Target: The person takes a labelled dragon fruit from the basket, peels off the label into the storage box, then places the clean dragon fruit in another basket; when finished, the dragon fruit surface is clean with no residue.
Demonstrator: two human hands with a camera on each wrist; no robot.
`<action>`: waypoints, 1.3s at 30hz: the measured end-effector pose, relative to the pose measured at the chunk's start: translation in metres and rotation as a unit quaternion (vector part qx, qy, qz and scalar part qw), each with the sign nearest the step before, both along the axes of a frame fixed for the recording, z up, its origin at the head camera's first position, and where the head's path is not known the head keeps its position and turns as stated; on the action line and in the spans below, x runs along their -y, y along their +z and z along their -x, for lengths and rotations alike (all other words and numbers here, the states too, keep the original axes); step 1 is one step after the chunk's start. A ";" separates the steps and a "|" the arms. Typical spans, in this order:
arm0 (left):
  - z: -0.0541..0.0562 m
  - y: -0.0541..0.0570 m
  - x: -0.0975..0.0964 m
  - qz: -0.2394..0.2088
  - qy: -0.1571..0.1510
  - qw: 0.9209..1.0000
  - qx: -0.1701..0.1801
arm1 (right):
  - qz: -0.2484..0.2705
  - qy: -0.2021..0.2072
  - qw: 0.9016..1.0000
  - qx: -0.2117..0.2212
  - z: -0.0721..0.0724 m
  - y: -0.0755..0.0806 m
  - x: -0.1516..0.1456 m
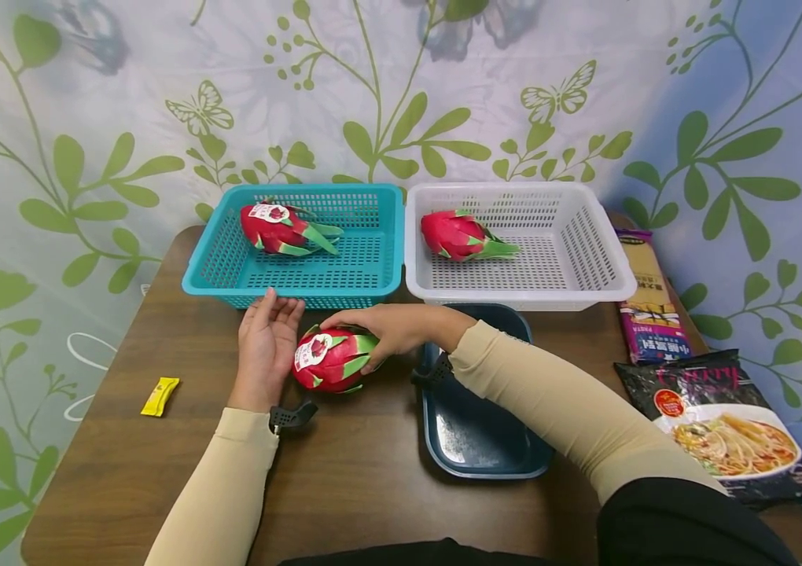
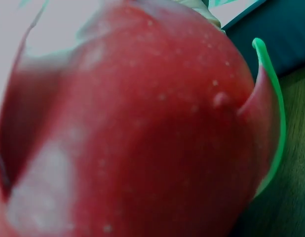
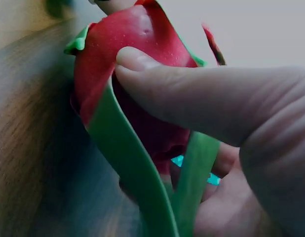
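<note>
My right hand (image 1: 401, 326) grips a dragon fruit (image 1: 333, 365) from above, just over or on the table; I cannot tell which. In the right wrist view its thumb (image 3: 177, 94) presses along the red skin near the long green scales. A round white label faces up on the fruit. Beside its left end, my left hand (image 1: 266, 350) lies palm up with relaxed fingers, very near the skin; whether they touch is unclear. Red skin (image 2: 167, 123) fills most of the left wrist view. A second dragon fruit (image 1: 277, 228) lies in the teal basket, a third (image 1: 461, 234) in the white basket.
The teal basket (image 1: 366, 295) and white basket (image 1: 521, 299) stand side by side at the back. A dark blue tray (image 1: 489, 440) sits under my right forearm. Pasta (image 1: 649, 299) and a black noodle bag (image 1: 733, 424) lie right, a yellow packet (image 1: 160, 396) left.
</note>
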State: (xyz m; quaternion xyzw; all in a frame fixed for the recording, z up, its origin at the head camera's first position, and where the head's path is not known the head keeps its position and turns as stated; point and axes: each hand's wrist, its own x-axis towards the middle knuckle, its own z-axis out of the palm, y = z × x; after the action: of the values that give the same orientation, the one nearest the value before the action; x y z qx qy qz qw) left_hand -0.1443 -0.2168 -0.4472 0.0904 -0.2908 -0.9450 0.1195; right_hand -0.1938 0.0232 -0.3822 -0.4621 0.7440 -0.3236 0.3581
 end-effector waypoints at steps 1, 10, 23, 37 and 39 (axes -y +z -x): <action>0.000 -0.001 0.000 0.002 -0.002 1.000 -0.003 | 0.003 0.003 1.000 0.001 0.001 0.000 0.000; -0.011 -0.007 0.004 0.139 -0.079 0.987 0.002 | 0.035 0.035 0.999 -0.006 0.004 -0.004 0.004; -0.038 -0.009 0.015 0.593 -0.265 0.750 -0.123 | -0.022 -0.016 0.985 -0.171 0.001 0.005 -0.007; -0.044 -0.009 0.009 0.638 -0.256 0.716 -0.120 | -0.005 -0.047 0.982 -0.180 -0.022 0.032 -0.002; -0.043 -0.011 0.008 0.636 -0.254 0.717 -0.128 | -0.016 -0.068 0.977 -0.201 -0.027 0.030 0.003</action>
State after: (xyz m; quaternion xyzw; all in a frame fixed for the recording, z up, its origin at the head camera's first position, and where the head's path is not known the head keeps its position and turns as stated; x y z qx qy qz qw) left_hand -0.1011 -0.2250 -0.4584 -0.2056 -0.8176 -0.5345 -0.0593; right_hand -0.1673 0.0204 -0.3526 -0.4605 0.8353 -0.2361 0.1856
